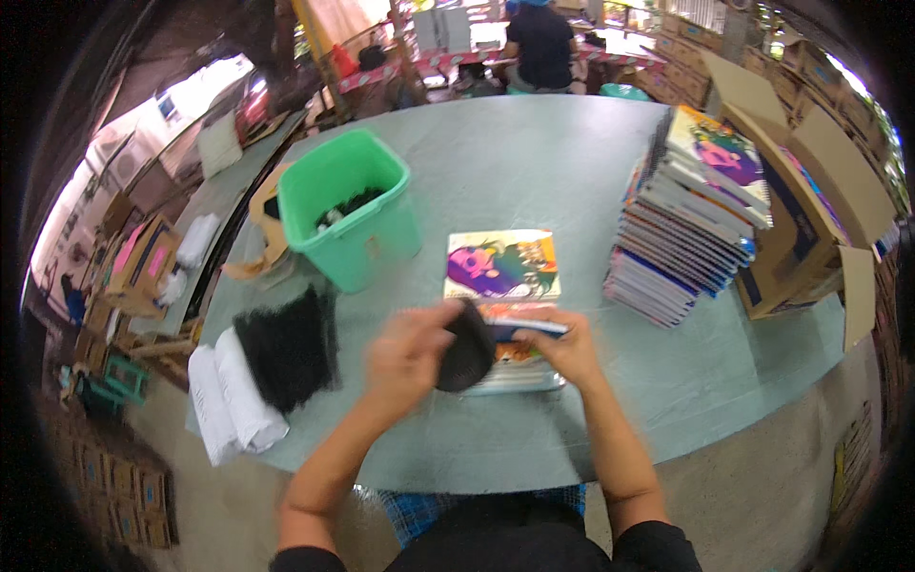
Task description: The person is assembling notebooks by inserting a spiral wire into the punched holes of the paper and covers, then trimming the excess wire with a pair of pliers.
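My left hand [405,348], smeared by motion, is closed with its fingertips at the upper edge of a dark, rounded, flexible-looking piece [467,351]; its exact kind is unclear. Just right of it, my right hand [567,348] grips a thin notebook [527,328] by its right end, tilted so that a pale edge and dark blue part show. Below both hands lies a small stack of notebooks [519,383], partly covered. Beyond them, a notebook with a colourful face picture [503,265] lies flat on the grey table [562,443].
A tall stack of spiral-bound notebooks [681,229] stands at right, beside an open cardboard box [791,238]. At left are a green bin [357,234] with dark stuff inside, a fuzzy black pile [289,348] and white rolled packages [233,396]. A person [543,48] sits far ahead.
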### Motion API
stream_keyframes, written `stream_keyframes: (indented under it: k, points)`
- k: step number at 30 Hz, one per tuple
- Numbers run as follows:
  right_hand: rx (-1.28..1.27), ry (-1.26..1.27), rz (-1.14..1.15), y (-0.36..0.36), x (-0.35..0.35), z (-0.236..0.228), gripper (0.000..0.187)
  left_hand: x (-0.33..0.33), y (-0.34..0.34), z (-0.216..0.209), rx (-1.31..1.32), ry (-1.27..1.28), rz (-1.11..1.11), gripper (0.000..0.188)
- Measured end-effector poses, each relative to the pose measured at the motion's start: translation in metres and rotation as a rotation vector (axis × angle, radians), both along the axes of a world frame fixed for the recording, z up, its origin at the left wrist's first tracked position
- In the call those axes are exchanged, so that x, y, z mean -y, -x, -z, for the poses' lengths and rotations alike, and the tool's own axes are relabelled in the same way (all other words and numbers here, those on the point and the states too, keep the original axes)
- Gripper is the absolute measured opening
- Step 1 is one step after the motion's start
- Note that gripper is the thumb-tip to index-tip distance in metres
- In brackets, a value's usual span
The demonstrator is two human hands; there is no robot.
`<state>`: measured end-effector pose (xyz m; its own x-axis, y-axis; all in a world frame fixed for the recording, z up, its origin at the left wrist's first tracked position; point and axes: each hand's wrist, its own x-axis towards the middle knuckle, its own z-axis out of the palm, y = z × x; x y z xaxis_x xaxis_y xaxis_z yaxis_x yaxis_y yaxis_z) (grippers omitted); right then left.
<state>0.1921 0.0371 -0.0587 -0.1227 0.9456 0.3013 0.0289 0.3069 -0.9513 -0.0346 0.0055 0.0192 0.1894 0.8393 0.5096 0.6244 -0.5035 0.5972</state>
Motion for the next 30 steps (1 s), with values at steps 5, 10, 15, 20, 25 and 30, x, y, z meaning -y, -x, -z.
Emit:
stream_keyframes:
  k: [5, 10, 15, 20, 25, 30]
  points:
    - [-0.078, -0.098, -0.077, 0.008, -0.01, -0.004, 0.022, 0.004, -0.009, 0.023, -0.467, 0.136, 0.297, 0.03]
    - [-0.185, -0.023, -0.069, 0.003, -0.004, -0.007, 0.022, -0.005, -0.017, -0.004, -0.027, -0.206, 0.016, 0.035]
    - [-0.306, -0.009, -0.089, 0.003, 0.0, -0.008, 0.036, -0.003, -0.025, -0.012, 0.015, -0.036, 0.092, 0.036]
    - [-0.226, -0.007, -0.182, 0.001, -0.002, 0.002, 0.047, 0.003, -0.036, 0.003, -0.167, -0.045, 0.131, 0.036]
    - [-0.142, -0.114, -0.125, 0.003, 0.0, 0.005, 0.046, -0.001, -0.05, -0.007, 0.019, -0.149, 0.013, 0.036]
    - [-0.059, -0.142, -0.116, 0.002, 0.0, -0.002, 0.033, 0.033, -0.053, 0.075, -0.339, 0.294, 0.402, 0.032]
